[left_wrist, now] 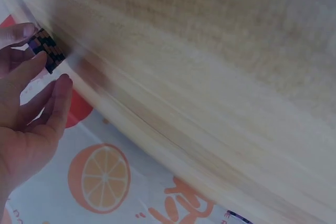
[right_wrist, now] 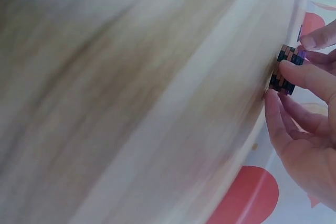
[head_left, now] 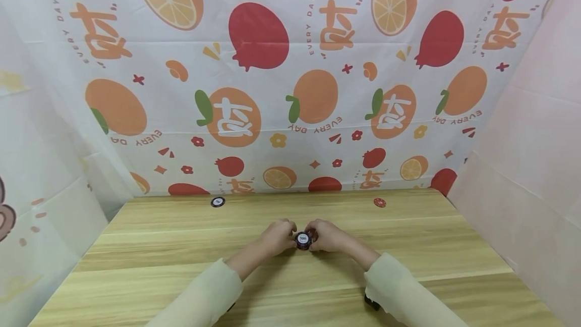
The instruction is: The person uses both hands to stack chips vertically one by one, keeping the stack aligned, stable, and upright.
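A short stack of poker chips [head_left: 303,240] stands on the wooden table, its top chip marked 500. From its left side, my left hand [head_left: 278,237] holds it between thumb and curved fingers. My right hand [head_left: 328,236] grips the opposite side. Dark and orange-brown bands show on the edge of the stack [left_wrist: 47,50] in the left wrist view, with the left thumb against it. In the right wrist view, the right thumb presses the side of the stack [right_wrist: 286,71], and the fingertips curve round its lower end.
Near the table's back edge lie a dark chip [head_left: 218,202] on the left and a red chip [head_left: 380,202] on the right. A fruit-patterned curtain [head_left: 281,90] hangs right behind the table [head_left: 181,246]. A small black object [head_left: 371,303] shows beside the right sleeve.
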The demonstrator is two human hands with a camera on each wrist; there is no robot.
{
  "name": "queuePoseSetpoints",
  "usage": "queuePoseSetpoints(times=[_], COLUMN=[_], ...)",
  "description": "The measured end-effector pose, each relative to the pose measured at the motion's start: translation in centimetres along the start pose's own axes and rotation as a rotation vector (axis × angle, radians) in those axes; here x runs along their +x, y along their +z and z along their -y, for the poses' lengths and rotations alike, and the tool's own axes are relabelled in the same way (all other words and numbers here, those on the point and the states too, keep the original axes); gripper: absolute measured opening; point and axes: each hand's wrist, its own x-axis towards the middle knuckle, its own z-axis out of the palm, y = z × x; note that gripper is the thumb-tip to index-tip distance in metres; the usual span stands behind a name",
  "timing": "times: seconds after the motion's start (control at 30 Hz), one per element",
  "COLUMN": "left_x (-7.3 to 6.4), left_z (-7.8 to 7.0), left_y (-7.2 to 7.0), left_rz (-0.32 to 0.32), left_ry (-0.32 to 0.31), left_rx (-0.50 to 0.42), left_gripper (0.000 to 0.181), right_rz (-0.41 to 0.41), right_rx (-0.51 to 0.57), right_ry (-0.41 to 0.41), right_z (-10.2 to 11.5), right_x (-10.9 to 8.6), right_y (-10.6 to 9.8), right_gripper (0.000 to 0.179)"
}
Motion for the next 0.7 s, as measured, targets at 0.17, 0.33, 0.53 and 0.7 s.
queuePoseSetpoints(times=[0.17,0.33,0.53,0.7], left_x=[0.04,-0.01,-0.09,-0.29], left_z=[-0.08,-0.27,-0.33,-0.12], left_y=[0.18,0.22,0.2,0.17], left_rz=[-0.002,0.002,0.006,0.007], left_ry=[-0.008,-0.013,-0.014,-0.022], left_rx=[-0.011,-0.019,-0.023,-0.024], left_gripper=[0.017,0.015,0.015,0.014], right_rz=[-0.011,-0.016,-0.023,-0.021], right_rx=[0.034,0.031,0.039,0.029], right_ry=[0.015,0.019,0.008,-0.01], right_z=[0.07,0.23,0.23,0.0], right_x=[-0.04,-0.11,-0.21,-0.14], right_y=[-0.03,-0.01,0.08,0.25], right_gripper=[0.031,0.028,0.027,0.031])
